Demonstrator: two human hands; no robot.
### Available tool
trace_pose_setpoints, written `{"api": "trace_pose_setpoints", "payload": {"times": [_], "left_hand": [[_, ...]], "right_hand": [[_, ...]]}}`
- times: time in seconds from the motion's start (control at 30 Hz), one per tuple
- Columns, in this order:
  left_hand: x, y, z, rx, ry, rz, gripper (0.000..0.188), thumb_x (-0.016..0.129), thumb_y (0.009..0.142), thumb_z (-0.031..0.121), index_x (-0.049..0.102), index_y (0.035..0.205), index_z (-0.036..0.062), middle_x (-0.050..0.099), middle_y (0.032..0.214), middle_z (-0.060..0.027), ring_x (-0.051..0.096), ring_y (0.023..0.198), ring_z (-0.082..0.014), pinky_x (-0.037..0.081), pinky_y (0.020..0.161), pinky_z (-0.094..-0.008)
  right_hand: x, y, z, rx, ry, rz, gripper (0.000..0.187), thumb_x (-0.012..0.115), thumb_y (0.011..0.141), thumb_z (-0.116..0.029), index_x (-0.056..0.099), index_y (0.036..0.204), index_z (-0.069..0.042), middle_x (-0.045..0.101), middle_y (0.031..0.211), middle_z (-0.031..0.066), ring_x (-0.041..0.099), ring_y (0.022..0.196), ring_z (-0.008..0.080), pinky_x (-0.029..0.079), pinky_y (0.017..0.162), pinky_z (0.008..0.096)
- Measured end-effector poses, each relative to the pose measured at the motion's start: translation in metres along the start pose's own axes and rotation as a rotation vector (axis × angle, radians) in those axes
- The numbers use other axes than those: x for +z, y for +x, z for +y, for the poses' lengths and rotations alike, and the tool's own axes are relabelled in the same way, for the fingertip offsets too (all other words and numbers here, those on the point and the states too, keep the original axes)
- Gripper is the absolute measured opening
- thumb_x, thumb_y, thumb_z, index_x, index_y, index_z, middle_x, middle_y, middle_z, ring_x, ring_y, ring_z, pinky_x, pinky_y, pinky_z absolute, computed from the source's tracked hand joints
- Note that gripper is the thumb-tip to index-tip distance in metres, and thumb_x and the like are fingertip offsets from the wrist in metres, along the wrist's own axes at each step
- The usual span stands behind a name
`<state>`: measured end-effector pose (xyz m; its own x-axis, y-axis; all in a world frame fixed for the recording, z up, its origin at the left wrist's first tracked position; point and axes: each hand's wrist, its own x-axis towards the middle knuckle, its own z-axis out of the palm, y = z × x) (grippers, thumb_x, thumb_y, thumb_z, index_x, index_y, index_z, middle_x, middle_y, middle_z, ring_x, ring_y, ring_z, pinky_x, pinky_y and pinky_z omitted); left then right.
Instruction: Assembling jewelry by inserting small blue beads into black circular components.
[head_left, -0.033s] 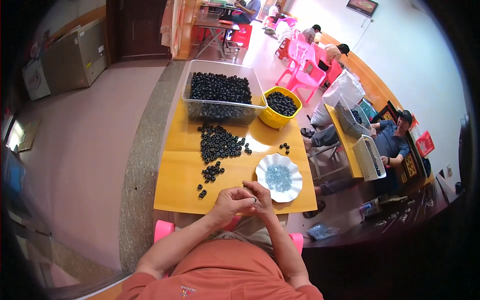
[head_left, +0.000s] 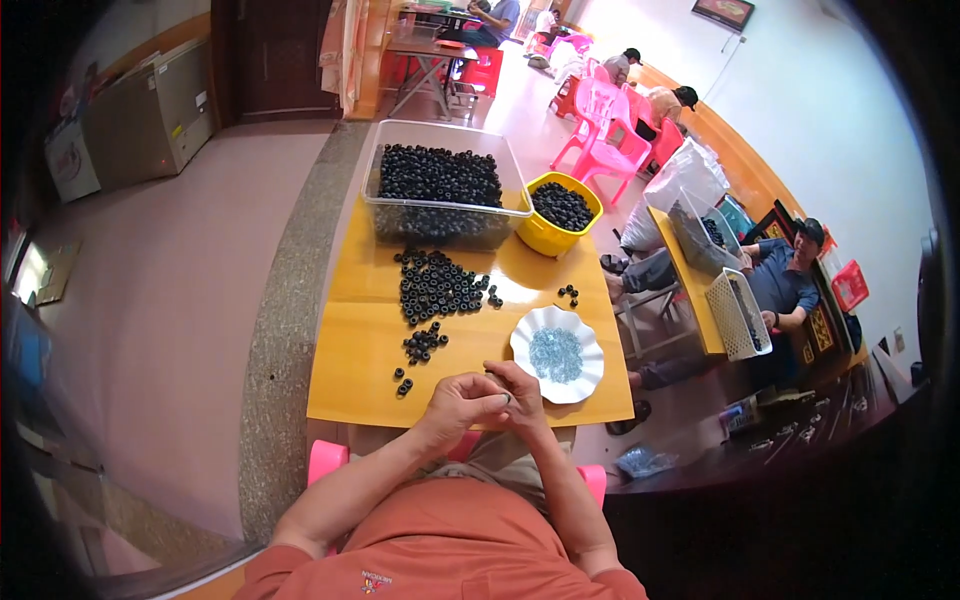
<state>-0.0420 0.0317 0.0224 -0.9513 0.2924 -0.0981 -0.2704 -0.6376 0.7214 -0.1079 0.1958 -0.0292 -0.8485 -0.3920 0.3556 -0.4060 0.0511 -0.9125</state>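
My left hand (head_left: 463, 404) and my right hand (head_left: 519, 392) meet at the table's near edge, fingers closed together. Between the fingertips shows a bit of a small dark round piece (head_left: 508, 398), mostly hidden by the fingers. Just right of my hands lies a white plate with a wavy rim (head_left: 591, 378), holding many small clear bluish pieces (head_left: 556, 355). Ahead and to the left, black ring-shaped parts (head_left: 436, 286) are spread in a loose heap. A smaller cluster (head_left: 425, 343) and a few single ones (head_left: 403, 386) lie nearer my left hand.
At the wooden table's (head_left: 345, 340) far end stand a clear plastic bin (head_left: 450, 207) and a yellow tub (head_left: 548, 238), both filled with black parts. A few parts (head_left: 568, 293) lie beyond the plate. To the right, a person (head_left: 785, 280) sits by another table with a white basket (head_left: 735, 320).
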Motion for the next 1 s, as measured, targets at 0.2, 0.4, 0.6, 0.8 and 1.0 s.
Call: {"api": "trace_pose_setpoints", "payload": {"times": [0.2, 0.4, 0.6, 0.8, 1.0], "left_hand": [[-0.009, 0.000, -0.001, 0.051, -0.013, 0.022, 0.007, 0.065, 0.089, 0.002, 0.064, 0.096, 0.0010, 0.067, 0.090, -0.0067, 0.066, 0.080, -0.0142, 0.058, 0.075, -0.0277], [-0.015, 0.001, -0.001, 0.089, 0.017, 0.033, 0.009, 0.065, 0.089, 0.002, 0.063, 0.097, 0.0007, 0.067, 0.092, -0.0073, 0.065, 0.081, -0.0141, 0.057, 0.076, -0.0274], [-0.014, 0.001, 0.001, 0.098, 0.077, 0.098, 0.009, 0.068, 0.087, 0.004, 0.064, 0.095, 0.0010, 0.067, 0.090, -0.0063, 0.065, 0.081, -0.0123, 0.056, 0.075, -0.0258], [-0.014, 0.005, 0.003, 0.086, 0.130, 0.141, 0.010, 0.068, 0.087, 0.004, 0.064, 0.095, 0.0001, 0.068, 0.090, -0.0062, 0.065, 0.078, -0.0122, 0.056, 0.074, -0.0254], [-0.016, 0.006, 0.000, 0.092, 0.149, 0.113, 0.010, 0.067, 0.087, 0.004, 0.064, 0.095, -0.0015, 0.067, 0.088, -0.0071, 0.065, 0.077, -0.0126, 0.056, 0.073, -0.0247]], "right_hand": [[0.004, 0.003, -0.004, -0.114, -0.160, 0.022, 0.026, 0.066, 0.084, -0.004, 0.063, 0.110, -0.001, 0.061, 0.089, 0.0089, 0.061, 0.081, 0.0209, 0.049, 0.073, 0.0296], [0.009, -0.004, 0.000, 0.047, -0.018, 0.108, 0.019, 0.066, 0.085, -0.002, 0.065, 0.104, 0.001, 0.064, 0.091, 0.0084, 0.063, 0.081, 0.0156, 0.051, 0.072, 0.0273], [0.008, -0.004, -0.017, 0.085, 0.054, 0.143, 0.013, 0.065, 0.087, -0.002, 0.066, 0.099, 0.002, 0.065, 0.091, 0.0064, 0.062, 0.079, 0.0107, 0.051, 0.069, 0.0238], [0.003, -0.004, -0.029, 0.267, 0.199, 0.223, 0.013, 0.067, 0.086, -0.002, 0.068, 0.097, 0.004, 0.069, 0.084, 0.0036, 0.063, 0.077, 0.0105, 0.050, 0.069, 0.0221], [-0.004, -0.003, -0.046, 0.235, 0.323, 0.220, 0.014, 0.066, 0.086, 0.001, 0.066, 0.099, 0.006, 0.067, 0.089, 0.0072, 0.067, 0.077, 0.0158, 0.056, 0.072, 0.0282]]}}
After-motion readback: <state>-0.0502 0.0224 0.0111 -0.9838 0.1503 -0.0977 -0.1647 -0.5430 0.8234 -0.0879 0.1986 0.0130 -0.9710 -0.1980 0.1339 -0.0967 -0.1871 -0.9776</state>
